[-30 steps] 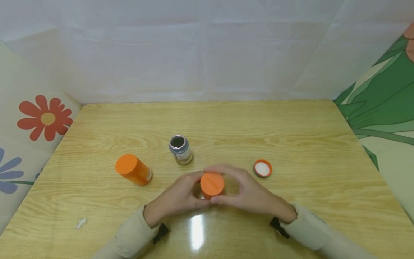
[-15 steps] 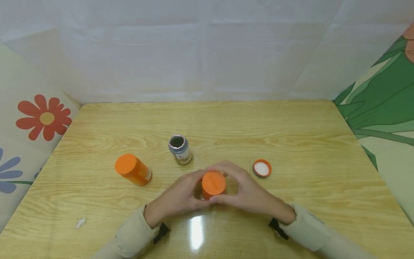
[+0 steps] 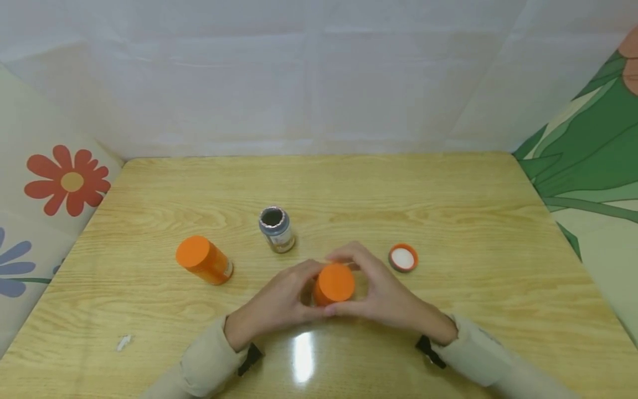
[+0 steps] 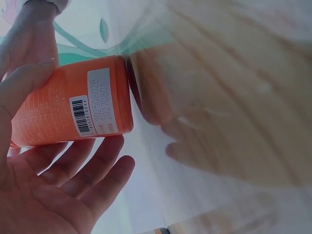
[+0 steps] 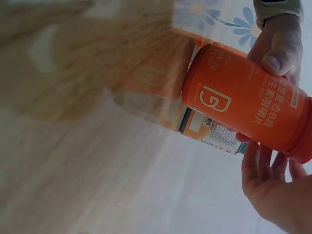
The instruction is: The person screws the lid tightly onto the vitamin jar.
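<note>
In the head view, an orange vitamin bottle (image 3: 335, 284) stands between both hands, its round cap facing up. My left hand (image 3: 279, 296) grips the bottle's body from the left side, thumb in front. My right hand (image 3: 381, 291) curls round the cap from the right, with its thumb at the near edge. The bottle (image 4: 73, 100) shows a white barcode label in the left wrist view, its base at the table surface. In the right wrist view, white lettering covers the bottle's other side, and the cap (image 5: 302, 136) is partly cut off by the frame edge.
A second orange bottle (image 3: 205, 260) with its cap on stands at the left. Farther back is an uncapped grey jar (image 3: 277, 230). To the right lies an upturned orange lid (image 3: 403, 258) with a white inside. A small white scrap (image 3: 124, 342) lies on the table (image 3: 448, 199).
The held bottle has shifted slightly to the right. The right hand's fingers at the far side have moved up and right around the cap. Other things stay put.
</note>
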Demonstrator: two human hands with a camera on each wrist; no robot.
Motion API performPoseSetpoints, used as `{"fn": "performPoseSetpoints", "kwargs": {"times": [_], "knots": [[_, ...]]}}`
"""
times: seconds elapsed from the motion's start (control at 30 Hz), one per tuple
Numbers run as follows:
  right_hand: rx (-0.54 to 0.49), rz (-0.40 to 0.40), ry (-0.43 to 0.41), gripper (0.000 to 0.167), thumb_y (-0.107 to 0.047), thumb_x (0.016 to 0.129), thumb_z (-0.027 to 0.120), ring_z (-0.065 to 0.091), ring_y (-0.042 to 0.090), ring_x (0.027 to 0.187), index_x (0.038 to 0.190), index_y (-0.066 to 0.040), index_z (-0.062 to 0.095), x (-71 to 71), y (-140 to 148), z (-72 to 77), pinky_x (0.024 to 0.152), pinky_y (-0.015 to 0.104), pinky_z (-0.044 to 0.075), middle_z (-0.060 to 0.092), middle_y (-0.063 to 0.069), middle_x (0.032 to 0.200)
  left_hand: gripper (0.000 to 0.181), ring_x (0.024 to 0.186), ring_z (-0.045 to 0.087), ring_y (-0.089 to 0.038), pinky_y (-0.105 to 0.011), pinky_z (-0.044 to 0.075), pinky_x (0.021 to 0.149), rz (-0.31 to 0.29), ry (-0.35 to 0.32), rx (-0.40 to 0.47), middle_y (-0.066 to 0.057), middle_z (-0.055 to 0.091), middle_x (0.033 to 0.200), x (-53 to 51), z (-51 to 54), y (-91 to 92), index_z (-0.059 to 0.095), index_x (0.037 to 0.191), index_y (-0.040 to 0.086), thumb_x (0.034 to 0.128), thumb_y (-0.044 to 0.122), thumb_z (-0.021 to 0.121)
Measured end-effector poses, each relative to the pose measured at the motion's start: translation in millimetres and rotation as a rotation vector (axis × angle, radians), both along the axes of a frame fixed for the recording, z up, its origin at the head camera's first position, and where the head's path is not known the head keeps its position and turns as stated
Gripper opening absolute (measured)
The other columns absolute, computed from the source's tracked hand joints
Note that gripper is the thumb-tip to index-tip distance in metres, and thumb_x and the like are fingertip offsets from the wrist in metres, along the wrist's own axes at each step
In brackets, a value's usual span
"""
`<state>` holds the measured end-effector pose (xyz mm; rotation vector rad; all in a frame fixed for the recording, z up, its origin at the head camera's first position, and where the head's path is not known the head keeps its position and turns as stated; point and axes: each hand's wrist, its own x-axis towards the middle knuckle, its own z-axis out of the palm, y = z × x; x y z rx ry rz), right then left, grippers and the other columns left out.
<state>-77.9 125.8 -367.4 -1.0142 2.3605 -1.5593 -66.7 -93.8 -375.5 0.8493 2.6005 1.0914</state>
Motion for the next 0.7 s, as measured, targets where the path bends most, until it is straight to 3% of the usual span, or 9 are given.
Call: {"fn": "performPoseSetpoints", "kwargs": {"times": [0.13,0.3,0.53,0.7], "knots": [[0.01,0.041,0.018,0.07,-0.027,0.073,0.088,0.054,0.013,0.121,0.134,-0.016,0.056,-0.9,1.5,1.0,0.104,0.036,0.049,0.058,-0.004,0.13,0.061,0.102,0.062,-0.008,-0.03,0.055,0.094,0.006,0.002,-0.005,0.003,0.068,0.116,0.0,0.1,-0.4,0.06,0.13,0.015,0.0757,0.03,0.085],[0.026,0.103,0.003,0.066,-0.023,0.081,0.082,0.055,0.016,0.129,0.14,-0.015,0.053,-1.3,6.5,3.2,0.112,0.037,0.044,0.059,-0.002,0.14,0.056,0.092,0.058,-0.006,-0.026,0.055,0.087,0.008,0.029,-0.013,0.004,0.068,0.109,-0.2,-0.6,-0.3,0.061,0.124,0.012,0.0752,0.027,0.085],[0.012,0.032,0.015,0.063,-0.022,0.074,0.087,0.061,0.01,0.114,0.131,-0.015,0.059,-2.1,3.9,1.2,0.097,0.032,0.051,0.067,-0.005,0.127,0.057,0.095,0.059,-0.007,-0.029,0.055,0.09,0.009,0.007,-0.006,0.003,0.068,0.114,-0.5,-0.3,0.2,0.061,0.127,0.013,0.0763,0.027,0.084],[0.002,0.009,0.031,0.064,-0.021,0.072,0.089,0.061,0.011,0.112,0.128,-0.011,0.059,-1.4,-0.3,-0.5,0.096,0.034,0.052,0.067,-0.001,0.123,0.057,0.092,0.058,-0.006,-0.027,0.055,0.088,0.01,0.008,-0.017,0.005,0.068,0.11,-0.5,0.2,-0.7,0.061,0.127,0.015,0.0768,0.029,0.084]]}}
